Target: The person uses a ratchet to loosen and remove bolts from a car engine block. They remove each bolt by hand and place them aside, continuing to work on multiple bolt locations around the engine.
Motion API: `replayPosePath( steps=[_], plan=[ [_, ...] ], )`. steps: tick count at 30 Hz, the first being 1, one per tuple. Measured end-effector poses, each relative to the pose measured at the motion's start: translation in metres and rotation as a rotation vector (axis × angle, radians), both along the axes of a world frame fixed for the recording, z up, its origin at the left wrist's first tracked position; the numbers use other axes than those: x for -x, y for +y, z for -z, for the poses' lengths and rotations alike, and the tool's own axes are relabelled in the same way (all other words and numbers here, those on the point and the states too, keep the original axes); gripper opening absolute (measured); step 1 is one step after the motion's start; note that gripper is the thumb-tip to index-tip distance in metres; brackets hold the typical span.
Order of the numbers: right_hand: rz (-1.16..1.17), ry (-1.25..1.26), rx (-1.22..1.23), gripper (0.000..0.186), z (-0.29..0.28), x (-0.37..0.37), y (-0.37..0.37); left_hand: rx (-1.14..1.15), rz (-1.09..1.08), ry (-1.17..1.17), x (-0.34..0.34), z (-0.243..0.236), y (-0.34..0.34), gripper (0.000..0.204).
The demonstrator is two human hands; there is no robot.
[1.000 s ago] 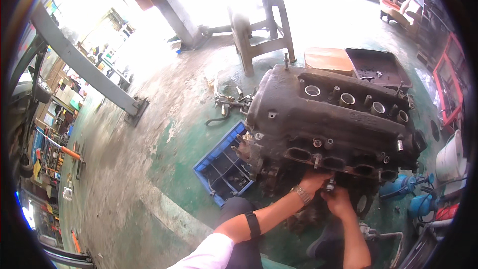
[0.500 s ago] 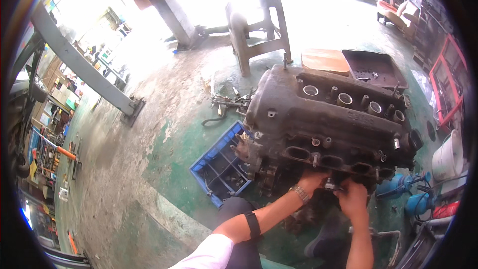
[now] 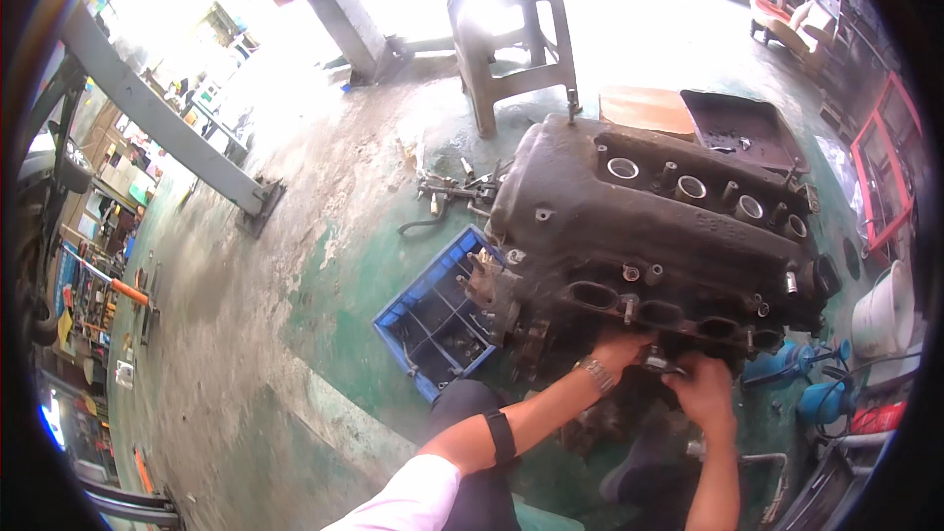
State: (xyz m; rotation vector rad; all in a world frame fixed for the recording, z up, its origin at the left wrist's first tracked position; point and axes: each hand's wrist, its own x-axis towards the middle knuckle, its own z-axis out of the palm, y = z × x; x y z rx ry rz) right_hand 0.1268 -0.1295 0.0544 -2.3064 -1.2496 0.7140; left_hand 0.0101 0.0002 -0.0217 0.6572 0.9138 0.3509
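A dark, grimy engine (image 3: 639, 197) with round plug wells and oval side ports fills the right half. My left hand (image 3: 616, 355) reaches under the ports beside a metal tool head; its fingertips are hidden, so I cannot tell what they hold. My right hand (image 3: 703, 388), just to its right, is closed round the handle of a metal tool (image 3: 665, 364), probably a wrench, against the engine's lower side. The tool's far end is partly hidden by the engine and my left hand.
A blue divided crate (image 3: 398, 332) and loose hoses (image 3: 423, 226) lie left of the engine. A plastic stool (image 3: 516, 96), cardboard (image 3: 639, 106) and dark tray (image 3: 737, 113) are behind it. Blue equipment (image 3: 816, 401), a bucket (image 3: 875, 320) and red frame (image 3: 890, 133) stand right. Lift posts (image 3: 177, 108) rise left.
My right hand has moved rightward and slightly up, swinging the tool's handle to the right. My left hand stays at about the same spot under the ports.
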Motion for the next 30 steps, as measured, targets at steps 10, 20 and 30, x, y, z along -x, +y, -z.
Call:
replayPosePath(
  steps=[10, 20, 30],
  plan=[
    [-0.021, 0.128, -0.082, 0.035, 0.066, 0.021, 0.012, -0.021, 0.014, -0.025, 0.001, 0.000, 0.000, 0.014],
    [-0.049, -0.039, 0.027, 0.028, -0.007, -0.001, 0.001, -0.034, 0.010, -0.038, 0.001, 0.007, 0.001, 0.012],
    [-0.019, 0.244, -0.107, 0.031, 0.085, 0.026, 0.014, 0.007, 0.040, -0.053, -0.001, 0.016, 0.002, 0.015]
  ],
)
